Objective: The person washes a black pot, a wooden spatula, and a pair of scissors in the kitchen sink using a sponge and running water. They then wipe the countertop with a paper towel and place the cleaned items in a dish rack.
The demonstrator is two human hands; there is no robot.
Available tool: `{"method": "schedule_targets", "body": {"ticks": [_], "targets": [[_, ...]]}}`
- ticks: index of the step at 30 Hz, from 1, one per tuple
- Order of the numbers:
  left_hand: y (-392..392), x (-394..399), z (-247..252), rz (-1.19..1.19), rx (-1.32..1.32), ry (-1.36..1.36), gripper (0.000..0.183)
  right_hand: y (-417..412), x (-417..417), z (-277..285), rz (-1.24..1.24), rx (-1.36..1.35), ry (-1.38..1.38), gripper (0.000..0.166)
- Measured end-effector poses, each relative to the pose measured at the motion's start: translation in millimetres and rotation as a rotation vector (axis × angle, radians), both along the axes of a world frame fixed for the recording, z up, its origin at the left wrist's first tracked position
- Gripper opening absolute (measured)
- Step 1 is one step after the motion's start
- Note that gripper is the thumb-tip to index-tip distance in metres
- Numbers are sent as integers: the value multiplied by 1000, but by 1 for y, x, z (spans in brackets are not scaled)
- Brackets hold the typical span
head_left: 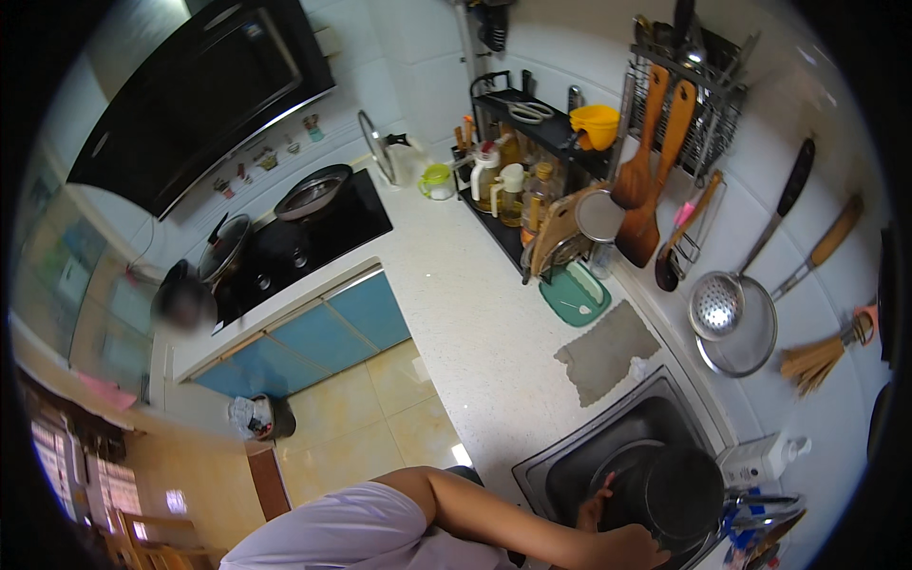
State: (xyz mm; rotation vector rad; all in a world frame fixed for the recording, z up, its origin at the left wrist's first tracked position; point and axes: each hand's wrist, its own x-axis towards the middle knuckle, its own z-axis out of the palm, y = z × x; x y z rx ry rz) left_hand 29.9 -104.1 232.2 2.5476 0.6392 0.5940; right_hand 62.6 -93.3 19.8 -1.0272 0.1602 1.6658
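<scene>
A black pan (684,491) is tilted over the dark sink (570,456), its round dark surface facing up. My left hand (638,547) curls at the pan's lower edge, seemingly gripping it; part of the grip is hidden. My right hand (593,507) shows beyond my left forearm, inside the sink at the pan's near side, fingers pointing away. Its palm and wrist are mostly covered, so its hold cannot be told. Another round rim (627,450) shows in the sink behind the pan. The metal faucet (766,501) is just right of the pan.
A grey cloth (609,353) and a green tray (573,296) lie on the white counter beyond the sink. A white pump bottle (759,459) stands at the sink's back edge. A skimmer (716,306) and wooden spatulas (645,171) hang on the wall. A black rack (499,235) holds oil bottles.
</scene>
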Motion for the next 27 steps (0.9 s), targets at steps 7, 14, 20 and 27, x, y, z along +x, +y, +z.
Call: {"method": "schedule_targets", "body": {"ticks": [7,14,20,27], "targets": [[0,-7,0,275,28,185,29,13,14,4,37,-20,-160,29],[2,-44,-2,218,-28,101,20,15,4,13,55,-34,-295,24],[2,-141,15,314,-222,113,27,12,-27,29,28,-26,-426,20],[-26,-339,4,581,-533,67,29,-8,-86,56,-90,-19,-599,15]]}}
